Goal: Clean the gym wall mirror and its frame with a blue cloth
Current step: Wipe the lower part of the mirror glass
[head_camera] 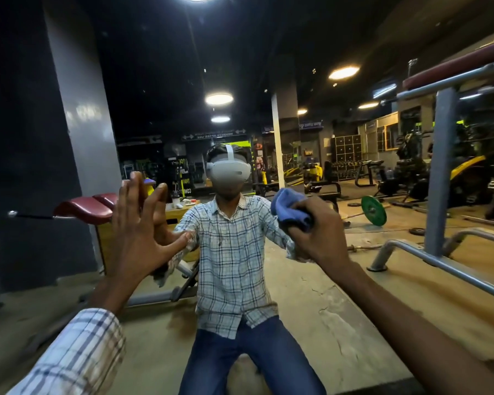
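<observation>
The wall mirror (340,280) fills nearly the whole view and reflects the gym and a person in a checked shirt wearing a headset. My left hand (137,229) is spread flat with straight fingers against the glass, meeting its own reflection. My right hand (314,232) grips a bunched blue cloth (290,208) and holds it against the mirror at about chest height of the reflection. No part of the mirror's frame can be made out.
A grey pillar (77,124) rises at the left with a red padded bench (83,209) beside it. A grey steel rack (439,181) stands at the right. In the reflection lie a green weight plate (373,210) and yellow machines.
</observation>
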Motion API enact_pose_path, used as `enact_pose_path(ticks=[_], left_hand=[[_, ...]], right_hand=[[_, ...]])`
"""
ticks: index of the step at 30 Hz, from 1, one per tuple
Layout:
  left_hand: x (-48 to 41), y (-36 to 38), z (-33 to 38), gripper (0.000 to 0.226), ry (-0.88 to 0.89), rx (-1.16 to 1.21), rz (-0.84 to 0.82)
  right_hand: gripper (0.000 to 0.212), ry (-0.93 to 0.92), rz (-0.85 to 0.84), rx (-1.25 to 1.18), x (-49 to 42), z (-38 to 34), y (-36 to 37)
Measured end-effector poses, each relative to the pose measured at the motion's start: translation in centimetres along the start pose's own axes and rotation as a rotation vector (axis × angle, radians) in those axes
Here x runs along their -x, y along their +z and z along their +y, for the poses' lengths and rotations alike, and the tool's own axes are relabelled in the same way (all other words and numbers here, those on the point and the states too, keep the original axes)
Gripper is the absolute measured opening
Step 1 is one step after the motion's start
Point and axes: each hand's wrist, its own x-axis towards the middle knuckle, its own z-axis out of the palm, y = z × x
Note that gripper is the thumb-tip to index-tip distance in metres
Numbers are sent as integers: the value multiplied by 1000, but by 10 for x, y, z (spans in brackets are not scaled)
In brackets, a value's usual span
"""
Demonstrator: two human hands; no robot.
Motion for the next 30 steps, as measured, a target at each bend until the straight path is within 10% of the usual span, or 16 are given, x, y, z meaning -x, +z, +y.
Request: enact_pose_path(ticks=[21, 26, 30], left_hand=[[3, 72, 141, 96, 138, 46, 37], [3, 66, 143, 96, 134, 58, 3], [2, 66, 144, 98, 134, 64, 5]], right_hand=[[41, -138, -173, -83, 9, 37, 7], [37, -427, -266, 18, -45, 20, -5], [35, -191, 44, -28, -126, 20, -32]])
